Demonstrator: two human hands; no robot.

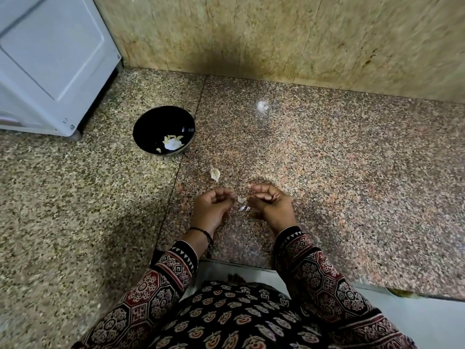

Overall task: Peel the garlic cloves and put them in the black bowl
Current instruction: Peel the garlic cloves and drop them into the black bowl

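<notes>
I see both hands over the bench [327, 172], nearer than the black bowl [151, 122]: left hand [214, 205] and right hand [269, 202], fingers curled, pinch a garlic clove [242, 199] between them. Another clove [215, 173] lies short of the bowl, which holds peeled cloves [172, 143]. A white appliance [50, 59] stands left of it.

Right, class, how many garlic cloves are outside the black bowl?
2. One clove lies on the counter between the bowl and the left hand; the other clove is pinched by the right hand. Fingers may hide more.
</notes>
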